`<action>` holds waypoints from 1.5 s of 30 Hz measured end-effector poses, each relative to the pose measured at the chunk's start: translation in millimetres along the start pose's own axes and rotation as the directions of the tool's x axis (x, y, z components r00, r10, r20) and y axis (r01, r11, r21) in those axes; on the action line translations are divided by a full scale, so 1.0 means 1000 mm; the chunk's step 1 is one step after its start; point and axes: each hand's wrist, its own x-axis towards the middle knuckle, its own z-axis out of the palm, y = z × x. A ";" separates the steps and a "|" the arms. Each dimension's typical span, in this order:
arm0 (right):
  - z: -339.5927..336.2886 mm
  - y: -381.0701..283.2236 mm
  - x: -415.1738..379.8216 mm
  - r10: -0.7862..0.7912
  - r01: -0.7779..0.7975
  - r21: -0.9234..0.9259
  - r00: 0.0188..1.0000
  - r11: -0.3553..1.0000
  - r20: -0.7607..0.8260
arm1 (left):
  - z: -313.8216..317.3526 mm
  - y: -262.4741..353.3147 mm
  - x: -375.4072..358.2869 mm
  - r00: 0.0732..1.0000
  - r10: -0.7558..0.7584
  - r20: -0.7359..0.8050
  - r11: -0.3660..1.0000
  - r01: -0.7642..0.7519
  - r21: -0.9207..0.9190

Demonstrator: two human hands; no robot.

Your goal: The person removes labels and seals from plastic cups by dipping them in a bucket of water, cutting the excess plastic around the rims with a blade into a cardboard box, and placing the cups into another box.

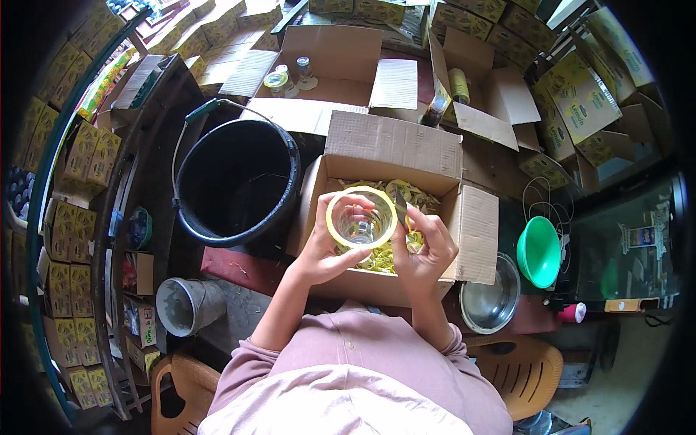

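My left hand (pixel 324 246) is wrapped round a clear jar (pixel 362 230) with a yellow rim, its round opening facing the camera. On the jar's right side, my right hand (pixel 423 250) pinches a small dark flat piece (pixel 401 204) against the yellow rim; what it is exactly, I cannot make out. Both hands are above an open cardboard box (pixel 391 145), which holds many crumpled yellow pieces (pixel 377 259). The hands and jar hide part of the box's contents.
A large black bucket (pixel 190 181) stands left of the box, with a grey bucket (pixel 181 308) below it. At right are a metal bowl (pixel 490 297) and a green bowl (pixel 539 252). Beyond are open cartons (pixel 330 47), one with small jars (pixel 305 71).
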 end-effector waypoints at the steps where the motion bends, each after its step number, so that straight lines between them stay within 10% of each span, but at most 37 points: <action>1: 0.001 0.000 -0.001 0.010 -0.010 0.000 1.000 1.000 -0.011 | 0.002 0.001 -0.002 1.000 -0.023 -0.011 1.000 0.023 -0.017; 21: 0.012 -0.008 -0.013 -0.079 0.079 -0.004 0.991 0.997 -0.106 | 0.007 0.005 -0.007 0.993 0.096 -0.062 0.917 -0.064 0.393; 45: 0.001 -0.001 -0.006 -0.024 0.025 0.003 0.996 1.000 -0.084 | 0.002 0.016 -0.006 0.999 0.028 0.044 0.903 -0.044 0.427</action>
